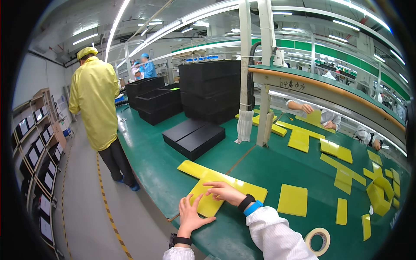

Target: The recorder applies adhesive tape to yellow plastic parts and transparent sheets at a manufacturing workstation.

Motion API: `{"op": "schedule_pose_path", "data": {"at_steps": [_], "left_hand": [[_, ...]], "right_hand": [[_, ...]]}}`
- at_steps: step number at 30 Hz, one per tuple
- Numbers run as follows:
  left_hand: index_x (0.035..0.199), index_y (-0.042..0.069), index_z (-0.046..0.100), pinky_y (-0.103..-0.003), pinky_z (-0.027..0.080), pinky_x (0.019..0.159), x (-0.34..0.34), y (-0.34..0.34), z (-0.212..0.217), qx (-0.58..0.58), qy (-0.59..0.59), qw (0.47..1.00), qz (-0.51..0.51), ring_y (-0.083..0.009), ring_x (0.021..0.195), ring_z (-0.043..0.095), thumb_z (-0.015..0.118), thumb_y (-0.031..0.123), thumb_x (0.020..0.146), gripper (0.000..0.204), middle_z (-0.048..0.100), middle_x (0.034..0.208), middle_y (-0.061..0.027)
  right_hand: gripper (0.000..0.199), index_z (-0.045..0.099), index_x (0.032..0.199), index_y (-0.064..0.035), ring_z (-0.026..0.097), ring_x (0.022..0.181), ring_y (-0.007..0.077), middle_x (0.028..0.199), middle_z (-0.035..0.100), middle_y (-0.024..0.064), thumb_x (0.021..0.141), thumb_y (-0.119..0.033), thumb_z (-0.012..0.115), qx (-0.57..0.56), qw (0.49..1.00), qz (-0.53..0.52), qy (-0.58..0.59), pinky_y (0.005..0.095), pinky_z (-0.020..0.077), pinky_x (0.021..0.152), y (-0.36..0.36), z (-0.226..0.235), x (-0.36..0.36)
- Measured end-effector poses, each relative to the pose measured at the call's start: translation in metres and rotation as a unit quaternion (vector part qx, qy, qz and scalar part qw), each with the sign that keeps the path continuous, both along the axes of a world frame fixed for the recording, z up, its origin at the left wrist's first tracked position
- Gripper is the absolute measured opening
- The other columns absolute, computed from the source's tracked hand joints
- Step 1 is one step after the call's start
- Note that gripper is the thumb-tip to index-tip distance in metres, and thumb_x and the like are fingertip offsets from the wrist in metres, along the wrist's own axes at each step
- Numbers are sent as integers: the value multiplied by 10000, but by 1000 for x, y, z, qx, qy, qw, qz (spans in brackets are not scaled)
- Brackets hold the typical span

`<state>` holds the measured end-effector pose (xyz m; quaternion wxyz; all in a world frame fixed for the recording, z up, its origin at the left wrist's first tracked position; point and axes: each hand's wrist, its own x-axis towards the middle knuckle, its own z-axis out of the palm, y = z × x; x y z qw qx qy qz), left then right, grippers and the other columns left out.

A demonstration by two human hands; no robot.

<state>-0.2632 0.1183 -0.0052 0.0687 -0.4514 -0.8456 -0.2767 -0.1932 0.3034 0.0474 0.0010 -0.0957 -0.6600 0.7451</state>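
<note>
A glossy yellow T-shaped sheet (249, 187) lies on the green table at its near edge, its long bar running from upper left to lower right. My left hand (190, 215) rests over the stem's left edge, thumb and fingers spread, holding nothing. Over the middle of the sheet is my right hand (225, 193), fingers stretched toward the left, some of them bent, with nothing seen in them. Whether its fingertips press on the sheet I cannot tell. To the right lie a yellow square sheet (293, 200) and a roll of pale tape (317, 242).
Black boxes (210, 91) are stacked at the far side, with a low black box (194, 138) before them. A white post (245, 123) rises from the table (151, 190). More yellow pieces (299, 141) lie right, near another person's hands (307, 108). A person in yellow (95, 99) stands left.
</note>
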Motion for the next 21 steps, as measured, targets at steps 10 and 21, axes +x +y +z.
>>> {"op": "schedule_pose_path", "data": {"at_steps": [10, 21], "left_hand": [[1360, 210, 444, -560, 143, 1089, 6, -1, 2, -17, 27, 998, 52, -407, 1273, 259, 813, 572, 517, 989, 296, 1367, -194], [1358, 221, 453, -525, 231, 1072, 3, 0, -4, 18, -14, 1000, 17, -411, 1267, 257, 808, 521, 541, 940, 280, 1376, -233]], "right_hand": [[1056, 458, 1332, -48, 338, 1270, 371, 1352, 408, 185, 507, -596, 824, 650, 734, -172, -95, 558, 333, 986, 73, -44, 68], [951, 513, 1267, 52, 417, 1127, 361, 1181, 471, 230, 602, -569, 791, 577, 793, -143, -135, 399, 386, 991, 97, -64, 96]]}}
